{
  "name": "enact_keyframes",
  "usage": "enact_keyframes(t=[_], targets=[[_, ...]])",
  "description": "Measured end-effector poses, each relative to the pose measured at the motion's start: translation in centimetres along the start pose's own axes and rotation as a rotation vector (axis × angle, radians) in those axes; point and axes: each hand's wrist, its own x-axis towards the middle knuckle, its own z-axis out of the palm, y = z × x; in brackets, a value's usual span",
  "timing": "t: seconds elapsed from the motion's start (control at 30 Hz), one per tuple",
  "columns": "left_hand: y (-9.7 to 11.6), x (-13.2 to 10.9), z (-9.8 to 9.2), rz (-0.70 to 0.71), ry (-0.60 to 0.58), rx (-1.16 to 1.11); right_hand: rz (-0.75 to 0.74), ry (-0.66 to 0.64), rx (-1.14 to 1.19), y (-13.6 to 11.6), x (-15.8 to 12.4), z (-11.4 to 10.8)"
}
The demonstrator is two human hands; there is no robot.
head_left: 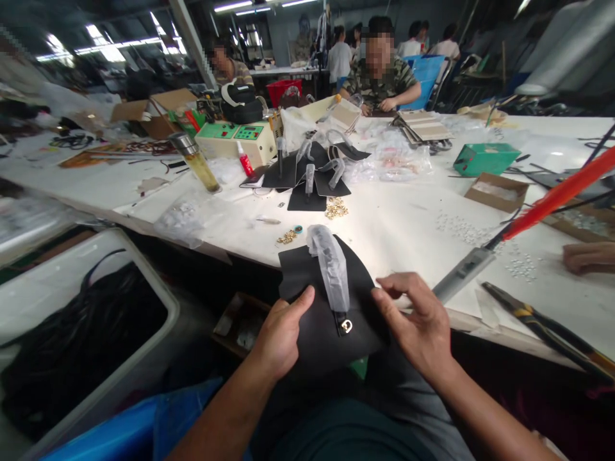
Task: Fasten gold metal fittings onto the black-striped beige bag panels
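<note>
A black flat panel (312,342), possibly leather, tilts between my hands over the table's front edge. A strap wrapped in clear plastic (331,269) runs down its face and ends at a small gold-coloured metal fitting (345,327). My left hand (283,333) grips the panel's left side, thumb on top and fingers hidden beneath. At the right edge, my right hand (418,320) pinches the panel with its thumb and bent fingers. Just beyond lie gold metal pieces (336,207) and a smaller gold heap (288,237) beside a small round teal-rimmed item (298,229).
Similar black panels (307,198) are piled ahead. A grey tool with a red sleeve (466,272) and pliers (533,317) lie right. A white bin (173,307) stands left. Another person's hand (589,257) is at far right; a co-worker (379,77) sits opposite.
</note>
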Motion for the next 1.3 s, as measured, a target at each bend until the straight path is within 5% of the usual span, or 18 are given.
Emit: enact_keyframes(t=[0.13,0.47,0.83,0.93,1.13,1.3], targets=[[-0.1,0.2,0.1,0.11,0.06,0.006,-0.124,-0.283,-0.048,-1.1,-2.3,0.5],[-0.7,-0.1,0.4,0.152,0.15,-0.009,0.07,-0.252,0.155,-1.8,-2.5,2.2],[-1.3,-1.1,0.8,0.53,0.193,0.551,-0.151,-0.504,-0.476,-3.6,0.2,0.5],[-1.1,-1.6,1.3,0.532,0.214,0.544,0.012,-0.518,-0.304,-3.5,0.1,0.8],[-1.3,-1.9,1.2,0.489,0.377,0.483,0.829,-0.415,0.664,-3.4,-1.8,3.5],[-2.5,-1.5,1.0,0.609,0.409,0.415,1.037,-0.256,1.0,-5.3,-2.4,4.8]])
